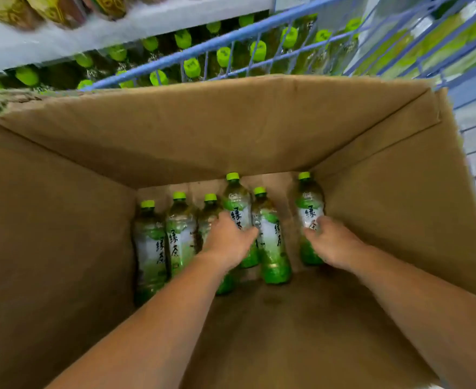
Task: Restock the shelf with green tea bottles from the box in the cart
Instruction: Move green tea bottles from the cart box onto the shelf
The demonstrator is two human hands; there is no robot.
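Your left hand (228,240) reaches deep into the cardboard box (203,130), fingers curled round the label of a green tea bottle (237,203) in the middle of the row; thumb on its right side. Your right hand (332,242) wraps the lower half of the rightmost bottle (308,203), close to the box's right wall. Both bottles stand upright at the far end of the box floor, long axis vertical, green caps pointing up at the opening. Four more bottles (273,242) stand alongside. The box sits in the blue wire cart (259,32), with the stocked shelf (63,40) beyond.
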